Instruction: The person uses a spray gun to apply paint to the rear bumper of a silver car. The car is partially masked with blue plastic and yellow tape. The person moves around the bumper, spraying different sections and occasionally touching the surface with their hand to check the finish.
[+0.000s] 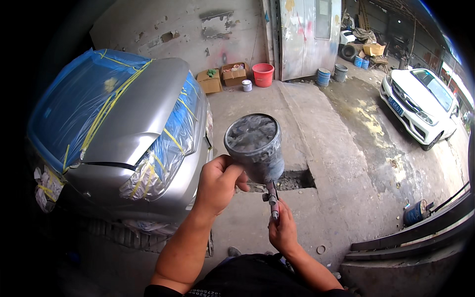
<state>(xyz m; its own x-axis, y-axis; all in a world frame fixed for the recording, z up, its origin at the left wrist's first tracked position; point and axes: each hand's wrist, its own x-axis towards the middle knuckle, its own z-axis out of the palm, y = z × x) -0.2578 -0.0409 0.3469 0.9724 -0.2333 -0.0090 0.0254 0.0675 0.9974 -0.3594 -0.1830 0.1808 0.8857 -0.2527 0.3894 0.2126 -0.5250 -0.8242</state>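
Observation:
My right hand (284, 228) is wrapped around the handle of a spray gun (273, 202), low in the middle of the view. On top of the gun sits a wide, round paint cup (255, 136), grey and smeared, its top tilted toward me. My left hand (221, 182) is closed at the cup's lower left side, thumb and fingers bent against it. Part of those fingers is hidden. To the left stands a silver car (131, 111), its windows and lamps covered by blue plastic film (74, 109) and yellow tape.
By the far wall are a red bucket (263, 75), cardboard boxes (234, 74) and a small white can (247, 86). Blue drums (323, 77) stand beside a metal door (309, 39). A white car (420, 101) is at right. A pit (297, 180) opens in the floor ahead.

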